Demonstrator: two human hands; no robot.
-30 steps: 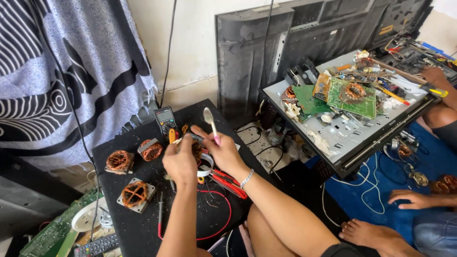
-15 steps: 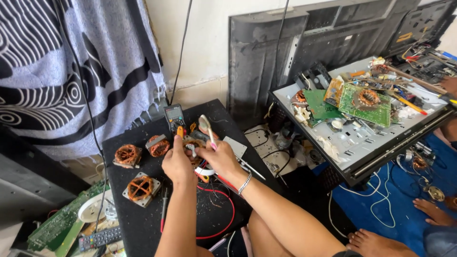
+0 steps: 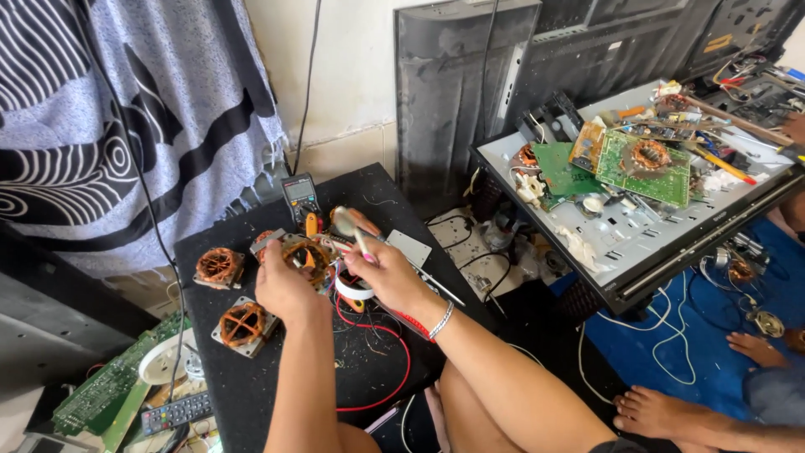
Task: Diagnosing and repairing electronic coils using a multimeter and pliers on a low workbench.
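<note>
a flat screen panel [image 3: 637, 243] lies face down at the right, its back strewn with green circuit boards [image 3: 646, 164] and loose parts. nearer, a black surface [image 3: 251, 386] carries the work — two copper coils [image 3: 220, 267] on square bases sit at its left part, well apart from the hands, and a red wire [image 3: 401, 369] loops across its middle. a small meter [image 3: 300, 195] stands at the far edge. the left hand [image 3: 283, 289] has its grip closed around a copper coil unit [image 3: 303, 252], held just above the surface near its centre. the right hand [image 3: 390, 275] has its grip pinched on a thin pink-handled tool [image 3: 354, 235], its pale round tip pointing up, beside the coil unit.
</note>
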